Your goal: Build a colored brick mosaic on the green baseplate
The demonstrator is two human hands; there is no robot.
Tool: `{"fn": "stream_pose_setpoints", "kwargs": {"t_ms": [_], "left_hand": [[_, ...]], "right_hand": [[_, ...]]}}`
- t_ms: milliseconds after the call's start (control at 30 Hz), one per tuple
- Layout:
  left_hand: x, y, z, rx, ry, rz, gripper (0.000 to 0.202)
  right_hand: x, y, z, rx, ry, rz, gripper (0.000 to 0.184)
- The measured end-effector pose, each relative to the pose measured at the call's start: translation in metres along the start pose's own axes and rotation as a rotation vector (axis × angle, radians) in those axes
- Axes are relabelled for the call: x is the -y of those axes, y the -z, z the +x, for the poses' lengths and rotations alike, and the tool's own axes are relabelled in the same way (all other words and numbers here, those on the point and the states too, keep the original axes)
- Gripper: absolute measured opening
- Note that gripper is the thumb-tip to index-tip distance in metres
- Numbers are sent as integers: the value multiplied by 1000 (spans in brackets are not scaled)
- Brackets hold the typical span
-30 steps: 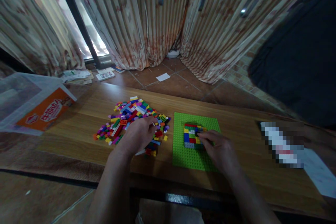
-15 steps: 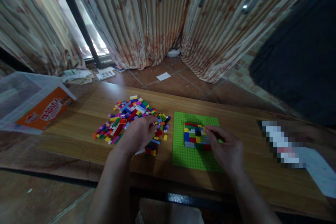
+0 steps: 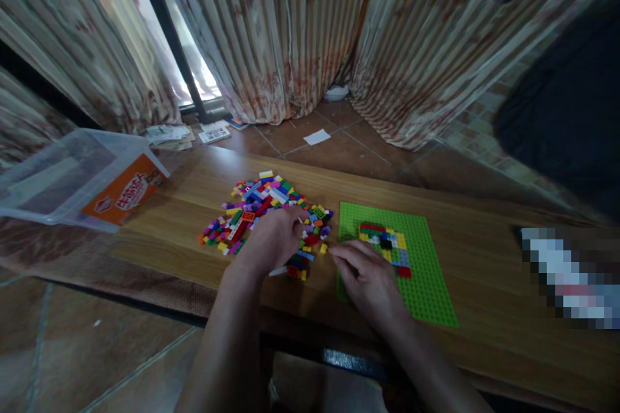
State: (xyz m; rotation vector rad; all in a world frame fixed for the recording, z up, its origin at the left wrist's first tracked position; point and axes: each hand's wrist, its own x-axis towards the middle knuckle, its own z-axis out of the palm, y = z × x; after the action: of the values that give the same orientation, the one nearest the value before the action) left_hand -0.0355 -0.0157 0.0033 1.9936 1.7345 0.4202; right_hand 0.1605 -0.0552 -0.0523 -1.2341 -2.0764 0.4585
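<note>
A second before, the right hand had been pressing down on the small multicoloured build in the middle of the green baseplate. By this moment it had left the build and crossed to the plate's left edge. Its fingers were stretched out loosely toward the loose bricks, with nothing visible between them, so it looked open and empty. Its fingertips lay just beside a stray yellow brick between plate and pile.

The left hand had hardly moved. It rested palm down with its fingers curled over the near right side of the pile, and whether it gripped a brick could not be told. The build stayed on the plate, uncovered now, with a black piece near its centre. The plate lay toward the near edge of the counter, and the pile sat left of it. A clear plastic box lay at the counter's left end. The view itself had swung a little to the left.
</note>
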Motion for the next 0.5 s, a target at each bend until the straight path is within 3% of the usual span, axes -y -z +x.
{"fn": "stream_pose_setpoints", "kwargs": {"t_ms": [500], "left_hand": [[4, 1, -1, -7, -39, -10, 25]], "right_hand": [[-6, -23, 26, -22, -51, -122, 25]]}}
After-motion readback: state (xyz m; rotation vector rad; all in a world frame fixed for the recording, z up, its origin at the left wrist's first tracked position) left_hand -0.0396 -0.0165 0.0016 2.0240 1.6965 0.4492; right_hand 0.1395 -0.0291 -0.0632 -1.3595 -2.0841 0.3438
